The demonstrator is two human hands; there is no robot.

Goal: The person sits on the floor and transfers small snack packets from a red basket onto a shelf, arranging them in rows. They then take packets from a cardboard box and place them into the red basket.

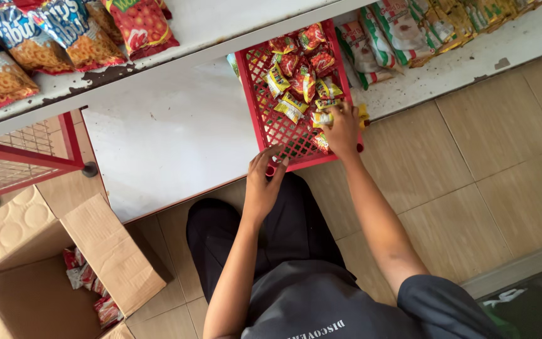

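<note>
The left hand (263,182) is gripping the red basket's (265,107) near rim on the white shelf (170,132) — steadying it well — while the right hand (341,129) is pressing, seemingly pinching, yellow sachets (293,107) inside.

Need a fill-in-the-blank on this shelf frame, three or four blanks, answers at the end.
1. The small snack packets lie in a ____ plastic basket.
2. The left hand touches the basket's near ____.
3. The right hand rests on the ____ inside the basket.
4. The open cardboard box stands on the ____.

Missing words: red; edge; packets; floor
</note>
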